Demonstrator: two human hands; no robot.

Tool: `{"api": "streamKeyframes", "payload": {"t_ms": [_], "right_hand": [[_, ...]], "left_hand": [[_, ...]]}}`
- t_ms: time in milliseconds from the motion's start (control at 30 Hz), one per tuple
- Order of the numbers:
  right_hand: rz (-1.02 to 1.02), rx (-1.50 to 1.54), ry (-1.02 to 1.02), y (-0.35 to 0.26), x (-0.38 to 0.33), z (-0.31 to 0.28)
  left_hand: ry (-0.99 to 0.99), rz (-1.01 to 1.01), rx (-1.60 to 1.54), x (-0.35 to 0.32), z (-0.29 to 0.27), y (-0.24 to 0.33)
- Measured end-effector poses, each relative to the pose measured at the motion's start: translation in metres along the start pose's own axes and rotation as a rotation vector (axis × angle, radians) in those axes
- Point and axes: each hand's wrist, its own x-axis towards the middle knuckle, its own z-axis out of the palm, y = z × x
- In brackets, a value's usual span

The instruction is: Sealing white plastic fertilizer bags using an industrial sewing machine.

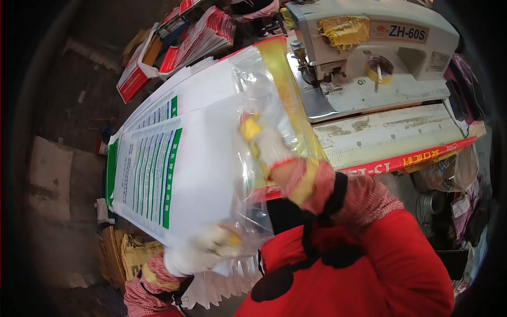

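Observation:
A stack of white woven sacks [206, 158] with green bands and printed lines lies before me. A clear plastic liner [251, 195] sticks out of the top sack's mouth. My left hand [203, 248], in a white glove with a yellowed fingertip, is closed at the sack's near corner beside the liner. Farther up, my right hand [266, 142], gloved in white with yellow fingertips, lies over the liner at the mouth's right side. Motion smears its fingers, so I cannot tell whether they grip the film.
A grey industrial sewing machine [380, 58] stands on a worn plate at the right, with a roll of tape [379, 70] on it. Red-and-white packets [206, 39] are piled at the back. Pale pleated sheeting [222, 285] hangs below the sacks.

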Motion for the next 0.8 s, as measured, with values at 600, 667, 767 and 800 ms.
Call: {"api": "streamKeyframes", "payload": {"t_ms": [600, 667, 767, 800], "right_hand": [[-0.222, 0.46, -0.54, 0.026, 0.014, 0.058], [-0.452, 0.287, -0.655, 0.021, 0.007, 0.056], [-0.51, -0.329, -0.78, 0.009, 0.0, 0.052], [-0.528, -0.529, -0.809, 0.007, -0.003, 0.05]], "left_hand": [[0.309, 0.494, 1.169, 0.039, -0.033, 0.072], [0.658, 0.586, 1.483, 0.089, -0.051, 0.099], [0.761, 0.573, 1.754, 0.155, -0.068, 0.117], [0.585, 0.515, 1.786, 0.17, -0.069, 0.111]]}}
